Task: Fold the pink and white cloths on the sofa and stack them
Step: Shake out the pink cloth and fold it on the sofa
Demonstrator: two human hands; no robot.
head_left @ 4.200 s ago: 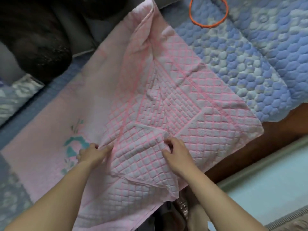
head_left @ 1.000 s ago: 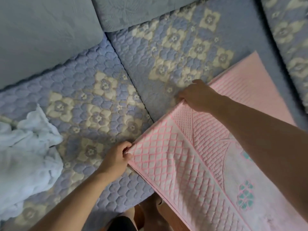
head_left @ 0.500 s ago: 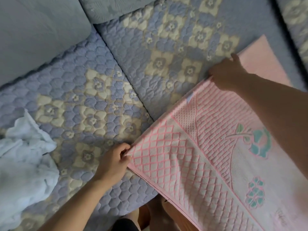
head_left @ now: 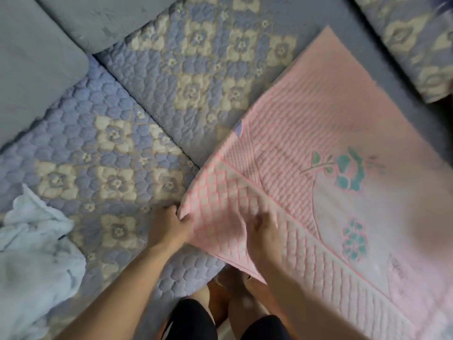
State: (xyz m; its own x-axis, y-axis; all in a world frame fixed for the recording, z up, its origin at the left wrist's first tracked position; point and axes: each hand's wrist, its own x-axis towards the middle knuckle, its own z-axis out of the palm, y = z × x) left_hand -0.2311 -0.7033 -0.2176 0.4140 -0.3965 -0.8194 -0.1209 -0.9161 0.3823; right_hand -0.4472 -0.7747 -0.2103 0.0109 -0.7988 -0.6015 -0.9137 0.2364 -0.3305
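The pink cloth [head_left: 306,173] lies spread over the right half of the sofa [head_left: 152,99], its near edge hanging a little past the seat's front. It looks to be doubled over at least once, since layered edges show at the near left corner, but it is a broad sheet, not a compact fold, so the folding of this piece seems only partly done. The white cloth [head_left: 31,251] sits in a crumpled heap at the near left of the seat, well apart from the pink one and apparently untouched. Judged from this, most of the task remains: finish the pink cloth, fold the white one, then stack the two.

The left hand [head_left: 169,227] reaches forward from the near edge with its fingers curled, pinching the pink cloth's near left corner between thumb and fingers. The right hand [head_left: 266,231] is on top of the pink cloth just beside that corner; motion blur smears it, and it is not possible to tell whether its fingers lie flat on the fabric or gather a pinch of it. Both forearms come in from the near side, the right one crossing the cloth's near edge
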